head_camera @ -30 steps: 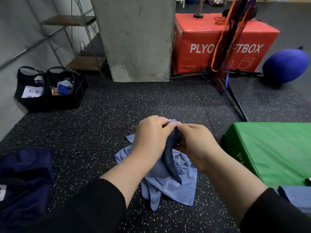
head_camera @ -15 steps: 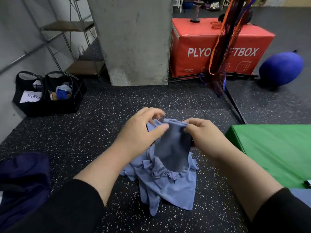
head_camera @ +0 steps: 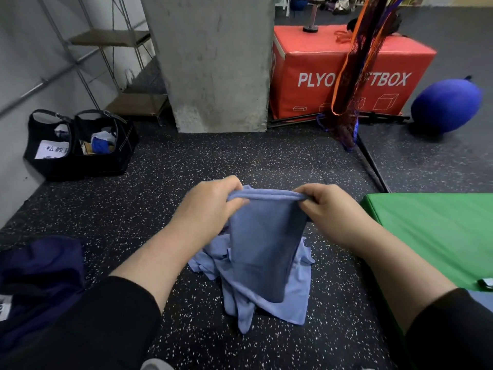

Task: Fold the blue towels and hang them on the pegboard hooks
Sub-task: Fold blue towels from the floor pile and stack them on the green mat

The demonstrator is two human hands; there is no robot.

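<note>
A light blue towel [head_camera: 262, 252] hangs between my hands over the speckled black floor. Its lower part is bunched on the floor. My left hand [head_camera: 208, 209] pinches the left end of the towel's top hem. My right hand [head_camera: 330, 212] pinches the right end of the same hem, so the edge is stretched flat between them. A corner of another blue cloth [head_camera: 480, 296] shows at the right edge beside the green mat. No pegboard or hooks are in view.
A green mat [head_camera: 432, 236] lies on the right. Behind stand a concrete pillar [head_camera: 216, 62], a red plyo box [head_camera: 346, 73], a hanging net [head_camera: 357, 65] and a blue ball [head_camera: 445, 105]. A black bag [head_camera: 80, 145] sits far left, dark blue fabric [head_camera: 40, 276] near left.
My hands have moved apart along the towel's top hem and lifted it. The towel has gone from a bunch to a flat panel hanging between them.
</note>
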